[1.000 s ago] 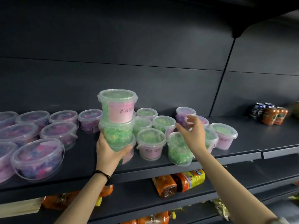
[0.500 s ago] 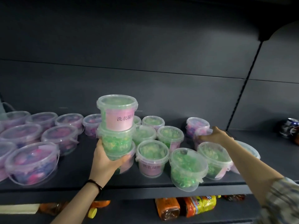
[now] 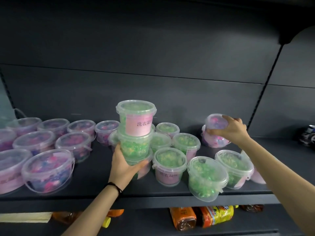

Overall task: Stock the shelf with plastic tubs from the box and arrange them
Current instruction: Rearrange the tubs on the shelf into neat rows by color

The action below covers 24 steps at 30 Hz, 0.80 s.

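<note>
Shelf [image 3: 95,169]: left hand [image 3: 123,166], three-tub stack [image 3: 136,132]; right hand [image 3: 233,130], tub [image 3: 215,122]

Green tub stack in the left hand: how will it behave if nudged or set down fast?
Likely top-heavy: the green tub stack stands at least two high and the left hand grips only its lower part, so it may tip. The clear plastic walls look smooth, probably slippery. The tubs look full of beads, so likely fairly heavy for their size.

The right forearm [image 3: 272,167] hides most of a seemingly pink tub [image 3: 256,176].
</note>
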### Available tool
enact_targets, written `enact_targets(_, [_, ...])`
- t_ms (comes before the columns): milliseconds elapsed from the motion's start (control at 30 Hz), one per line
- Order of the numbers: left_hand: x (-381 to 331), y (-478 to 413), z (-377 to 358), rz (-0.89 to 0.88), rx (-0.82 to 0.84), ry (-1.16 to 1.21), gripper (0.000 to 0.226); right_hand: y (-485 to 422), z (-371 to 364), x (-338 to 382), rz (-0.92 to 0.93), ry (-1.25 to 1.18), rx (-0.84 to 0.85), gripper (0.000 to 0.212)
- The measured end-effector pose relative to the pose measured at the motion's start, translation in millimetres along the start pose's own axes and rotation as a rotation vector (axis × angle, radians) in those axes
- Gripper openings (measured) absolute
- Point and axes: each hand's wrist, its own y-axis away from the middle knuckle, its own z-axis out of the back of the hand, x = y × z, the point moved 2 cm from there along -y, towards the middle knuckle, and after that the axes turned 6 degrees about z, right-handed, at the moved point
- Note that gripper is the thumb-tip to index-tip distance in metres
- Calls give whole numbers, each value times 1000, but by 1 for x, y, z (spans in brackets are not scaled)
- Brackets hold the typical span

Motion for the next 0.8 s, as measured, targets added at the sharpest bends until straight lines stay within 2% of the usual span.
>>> enact_targets(133, [-6, 2, 11, -20, 137, 22, 94, 34, 22, 53, 123, -163, -58, 97])
enact_targets(233, [-8, 6, 31, -38, 209, -39, 72, 76, 33, 91, 185, -262, 90, 105])
enact_targets(333, [-12, 15, 60, 13, 243, 16, 63, 126, 27, 124, 270, -267, 240, 111])
enact_targets(400, [-18, 25, 80, 14, 314, 13, 66, 159, 13, 144, 313, -301, 312, 110])
enact_targets(567, [-28, 69, 107, -73, 617, -3, 111, 214, -50, 194, 352, -336, 358, 100])
enact_targets(667, [-16, 84, 113, -34, 544, 134, 115, 230, -90, 224, 447, -339, 317, 73])
enact_targets(800, [6, 74, 126, 21, 278, 229, 104, 234, -137, 243, 495, -389, 308, 86])
